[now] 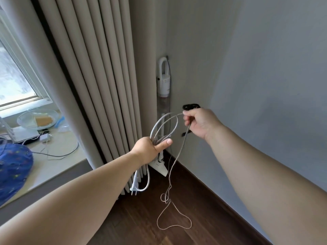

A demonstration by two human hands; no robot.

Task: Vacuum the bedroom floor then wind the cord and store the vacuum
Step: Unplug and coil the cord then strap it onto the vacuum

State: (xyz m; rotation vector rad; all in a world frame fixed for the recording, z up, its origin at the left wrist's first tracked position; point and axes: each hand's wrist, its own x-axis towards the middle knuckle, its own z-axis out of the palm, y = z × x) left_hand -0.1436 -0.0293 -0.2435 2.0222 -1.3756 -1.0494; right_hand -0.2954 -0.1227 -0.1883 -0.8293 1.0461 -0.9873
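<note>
Standing in the corner between curtain [99, 71] and wall [265, 68], the white stick vacuum [164, 80] is half hidden: the curtain's last fold covers its left side, the loops of cord cross its thin tube, and the left hand [150, 150] masks the joint above its floor head [161, 167]. Small print on the motor body is too fine to read. Its handle is a smooth upright loop of white plastic above a rounded body and a clear, ribbed dust section.

The left hand's fingers are clenched round a bundle of grey cord [163, 124] — round, matte, gathered in long oval loops that rise above the fist. Below the fist a pale loop hangs down with the white two-pin plug [134, 187] at its end. The right hand [200, 122] pinches the same cord between thumb and curled fingers and also holds a black strap-like object [191, 106], whose shape is hard to make out; a dark tab shows under the fist. From this hand the loose cord drops to the dark, glossy wooden floor [177, 236], where it lies in a knotted tangle and one open loop.

At left, cut off by the frame edge — a pale window ledge [58, 156] carries a clear glass dish [38, 119], thin wires and a blue patterned fabric [12, 167]. The curtain hangs in heavy, tubular beige folds.
</note>
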